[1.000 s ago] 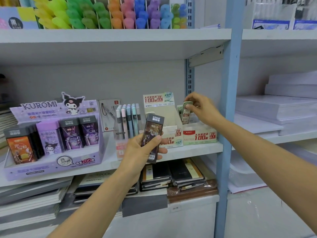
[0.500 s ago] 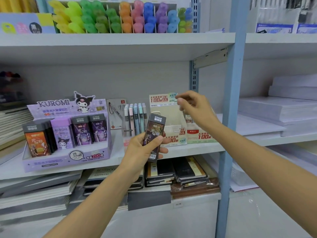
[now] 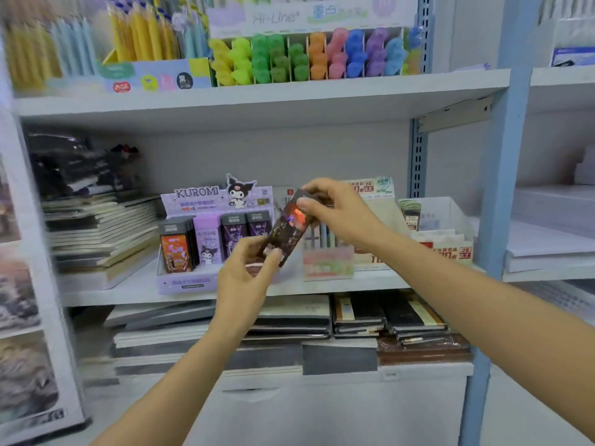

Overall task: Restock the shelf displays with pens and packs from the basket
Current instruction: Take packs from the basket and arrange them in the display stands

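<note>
1. Holding one dark pack (image 3: pixel 287 229) between them, both hands meet in the air in front of the middle shelf (image 3: pixel 135 289), above its front edge.
2. The left hand (image 3: pixel 246 278) grips the pack's lower end, its thumb laid across the printed face and its fingers curled behind.
3. The right hand (image 3: pixel 341 214) pinches the pack's upper end, thumb in front and fingers over the top.
4. The pack is tilted, its top leaning to the right, and it covers the right end of the Kuromi display box (image 3: pixel 193 282).
5. That display box stands near the middle of the shelf, with an orange pack (image 3: pixel 175 252), a lilac pack (image 3: pixel 209 241) and purple packs (image 3: pixel 235 231) upright in a row inside it.
6. Pastel pens (image 3: pixel 325 236) stand just to the right of it, partly hidden by the right hand.
7. A white display box (image 3: pixel 450 210) sits at the shelf's right end beside the blue upright (image 3: pixel 502 156); green-topped packs (image 3: pixel 410 212) stand in its left part.
8. Stacked notebooks (image 3: pixel 106 226) fill the shelf's left end.
9. Coloured highlighters (image 3: pixel 322 56) line the top shelf (image 3: pixel 289 91); this part is blurred.
</note>
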Action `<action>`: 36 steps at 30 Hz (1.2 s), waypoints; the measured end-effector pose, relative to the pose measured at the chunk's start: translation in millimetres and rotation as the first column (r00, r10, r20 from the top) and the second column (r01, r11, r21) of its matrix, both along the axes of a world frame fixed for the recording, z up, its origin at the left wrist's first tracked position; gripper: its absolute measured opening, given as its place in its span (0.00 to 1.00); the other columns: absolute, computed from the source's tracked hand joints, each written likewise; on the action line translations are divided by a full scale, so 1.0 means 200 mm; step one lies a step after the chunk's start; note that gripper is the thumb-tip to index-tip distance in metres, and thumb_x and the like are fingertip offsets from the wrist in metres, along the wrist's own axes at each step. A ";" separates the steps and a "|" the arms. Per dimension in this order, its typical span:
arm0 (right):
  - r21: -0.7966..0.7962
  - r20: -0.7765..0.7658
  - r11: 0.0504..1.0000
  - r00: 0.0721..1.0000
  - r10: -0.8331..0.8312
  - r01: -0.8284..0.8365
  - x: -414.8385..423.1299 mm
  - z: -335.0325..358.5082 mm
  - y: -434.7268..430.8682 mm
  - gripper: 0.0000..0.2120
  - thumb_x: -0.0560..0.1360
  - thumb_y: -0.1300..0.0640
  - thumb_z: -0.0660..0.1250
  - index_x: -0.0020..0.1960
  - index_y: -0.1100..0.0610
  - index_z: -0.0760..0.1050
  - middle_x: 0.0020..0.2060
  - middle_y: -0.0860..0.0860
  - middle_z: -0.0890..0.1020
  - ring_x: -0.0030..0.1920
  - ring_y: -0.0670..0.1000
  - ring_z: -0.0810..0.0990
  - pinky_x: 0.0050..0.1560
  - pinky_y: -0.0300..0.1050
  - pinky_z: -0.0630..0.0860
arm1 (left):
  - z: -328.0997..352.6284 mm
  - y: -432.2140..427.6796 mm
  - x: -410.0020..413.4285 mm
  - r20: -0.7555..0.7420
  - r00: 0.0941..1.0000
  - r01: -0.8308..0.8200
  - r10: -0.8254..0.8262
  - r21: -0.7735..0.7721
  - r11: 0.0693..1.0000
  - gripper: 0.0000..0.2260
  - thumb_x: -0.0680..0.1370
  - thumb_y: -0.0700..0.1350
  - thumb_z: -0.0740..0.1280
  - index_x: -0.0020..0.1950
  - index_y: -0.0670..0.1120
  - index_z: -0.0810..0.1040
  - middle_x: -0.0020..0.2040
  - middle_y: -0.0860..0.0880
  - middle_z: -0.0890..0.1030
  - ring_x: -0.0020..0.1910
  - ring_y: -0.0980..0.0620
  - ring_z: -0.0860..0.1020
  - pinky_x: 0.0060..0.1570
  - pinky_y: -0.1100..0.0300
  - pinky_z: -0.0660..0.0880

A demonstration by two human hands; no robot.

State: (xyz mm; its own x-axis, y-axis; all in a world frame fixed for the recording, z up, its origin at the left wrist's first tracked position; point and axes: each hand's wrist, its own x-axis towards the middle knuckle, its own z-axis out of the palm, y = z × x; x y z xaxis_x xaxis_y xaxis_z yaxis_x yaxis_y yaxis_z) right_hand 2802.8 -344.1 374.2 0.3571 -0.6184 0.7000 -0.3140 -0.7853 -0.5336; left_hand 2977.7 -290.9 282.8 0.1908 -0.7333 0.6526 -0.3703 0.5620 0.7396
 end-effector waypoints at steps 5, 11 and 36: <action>-0.072 0.090 0.994 0.993 -0.081 0.088 0.24 0.02 -0.06 0.07 0.78 0.60 0.65 0.54 0.62 0.77 0.46 0.56 0.83 0.49 0.56 0.82 0.53 0.56 0.79 | -0.14 0.02 0.30 0.523 0.719 -0.425 0.458 -0.190 0.885 0.21 0.80 0.47 0.65 0.71 0.43 0.70 0.68 0.45 0.74 0.69 0.45 0.69 0.68 0.49 0.65; -0.163 -0.086 0.980 0.987 -0.133 0.118 0.46 -0.04 -0.13 0.07 0.79 0.59 0.65 0.55 0.59 0.77 0.45 0.54 0.83 0.46 0.52 0.81 0.47 0.44 0.77 | -0.23 0.00 0.43 0.746 0.520 -0.454 0.416 -0.171 0.875 0.26 0.81 0.51 0.62 0.78 0.49 0.60 0.74 0.49 0.68 0.76 0.48 0.60 0.76 0.49 0.49; -0.174 -0.156 0.976 0.976 -0.155 0.127 0.67 -0.13 -0.29 0.12 0.77 0.60 0.67 0.60 0.54 0.74 0.53 0.50 0.79 0.51 0.49 0.79 0.56 0.47 0.77 | -0.29 -0.02 0.43 0.693 0.474 -0.471 0.542 -0.320 0.822 0.26 0.75 0.45 0.71 0.73 0.44 0.70 0.65 0.45 0.77 0.68 0.43 0.72 0.72 0.40 0.61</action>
State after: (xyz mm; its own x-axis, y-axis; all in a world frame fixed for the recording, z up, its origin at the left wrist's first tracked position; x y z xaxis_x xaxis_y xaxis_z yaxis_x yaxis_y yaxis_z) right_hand 2936.1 -401.9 347.4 0.3951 -0.5539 0.7328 -0.5014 -0.7985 -0.3332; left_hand 3063.4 -295.4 225.6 -0.0491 -0.6133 0.7883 -0.9905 0.1316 0.0407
